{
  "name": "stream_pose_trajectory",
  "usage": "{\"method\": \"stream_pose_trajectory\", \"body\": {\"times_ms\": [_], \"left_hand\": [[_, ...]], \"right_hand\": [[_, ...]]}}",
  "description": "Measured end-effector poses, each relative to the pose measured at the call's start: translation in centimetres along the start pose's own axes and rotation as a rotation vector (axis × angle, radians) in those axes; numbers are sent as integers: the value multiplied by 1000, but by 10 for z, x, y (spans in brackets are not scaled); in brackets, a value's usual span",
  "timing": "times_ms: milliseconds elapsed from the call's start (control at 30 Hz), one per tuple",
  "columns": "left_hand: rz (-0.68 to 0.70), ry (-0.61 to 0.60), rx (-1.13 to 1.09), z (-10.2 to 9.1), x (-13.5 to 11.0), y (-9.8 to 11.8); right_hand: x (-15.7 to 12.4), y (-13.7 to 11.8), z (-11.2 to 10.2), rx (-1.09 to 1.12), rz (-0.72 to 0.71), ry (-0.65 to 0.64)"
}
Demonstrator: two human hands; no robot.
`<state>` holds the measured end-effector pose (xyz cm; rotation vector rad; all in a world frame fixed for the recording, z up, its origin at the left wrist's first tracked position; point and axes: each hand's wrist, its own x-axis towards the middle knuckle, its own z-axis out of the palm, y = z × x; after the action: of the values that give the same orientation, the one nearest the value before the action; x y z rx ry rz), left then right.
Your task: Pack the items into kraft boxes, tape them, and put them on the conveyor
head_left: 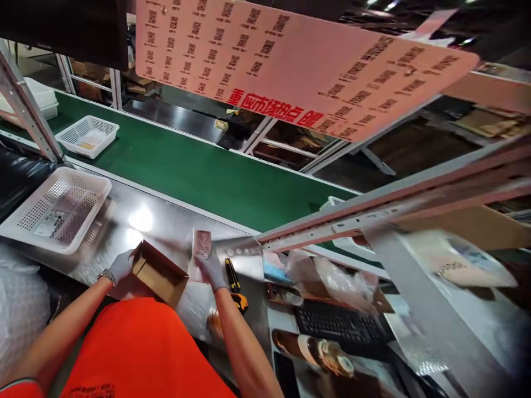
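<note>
My left hand (120,266), in a grey glove with a wristwatch, grips the left side of a small open cardboard box (160,273) resting on the steel worktable (166,224). My right hand (211,270), also gloved, holds up a small clear packet with a reddish printed item (202,244) just right of the box. A yellow-and-black utility knife (234,282) lies on the table beside my right wrist.
A white perforated basket (56,213) sits on the table at left; another basket (88,135) rides the green conveyor belt (199,171) behind. A black keyboard (338,323), tape rolls (319,351) and plastic bags lie at right. A pink printed sheet (290,61) hangs overhead.
</note>
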<state>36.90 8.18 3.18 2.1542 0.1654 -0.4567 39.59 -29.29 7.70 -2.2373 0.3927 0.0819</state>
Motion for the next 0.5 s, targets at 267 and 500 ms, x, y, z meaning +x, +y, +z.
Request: {"method": "stream_pose_trajectory", "body": {"times_ms": [267, 500], "left_hand": [[-17, -26, -10, -1, 0, 0], [79, -54, -26, 2, -3, 2]], "right_hand": [[-71, -76, 41, 128, -529, -373], [-75, -28, 113, -521, -386, -656]]}}
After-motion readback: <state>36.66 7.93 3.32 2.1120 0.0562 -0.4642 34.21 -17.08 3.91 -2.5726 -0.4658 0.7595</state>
